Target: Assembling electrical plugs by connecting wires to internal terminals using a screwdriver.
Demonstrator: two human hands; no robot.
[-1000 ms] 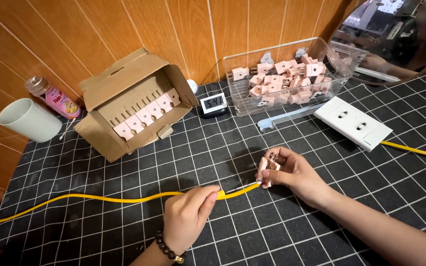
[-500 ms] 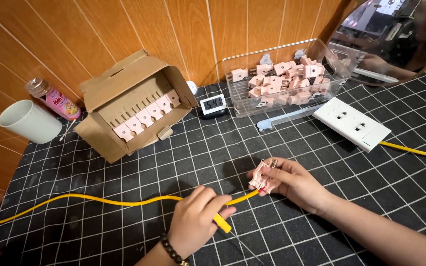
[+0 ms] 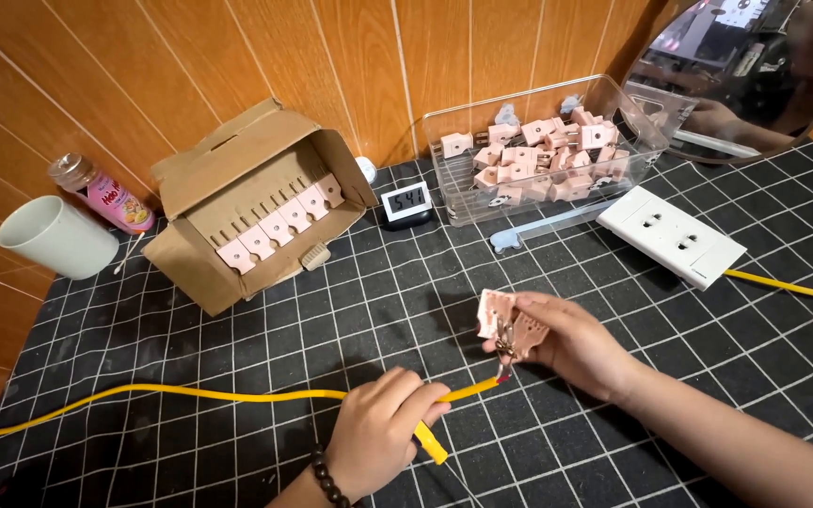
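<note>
My right hand (image 3: pixel 571 343) holds a small pink plug (image 3: pixel 505 323) opened in two halves, its metal prongs showing, just above the black gridded mat (image 3: pixel 237 452). My left hand (image 3: pixel 383 433) pinches the yellow cable (image 3: pixel 190 395) near its end and also grips a yellow-handled tool (image 3: pixel 430 442). The cable's stripped tip (image 3: pixel 499 379) touches the plug's underside. The cable trails left across the mat to its edge.
An open cardboard box (image 3: pixel 237 202) with a row of pink plugs lies at the back left. A clear bin (image 3: pixel 538 155) holds several more plugs. A small digital clock (image 3: pixel 404 202), a white socket strip (image 3: pixel 675 235), a white cup (image 3: pixel 54 235) and a pink bottle (image 3: pixel 105 193) stand around.
My left hand slid right along the cable and brought its tip up to the plug. My right hand turned the plug so its open halves face up.
</note>
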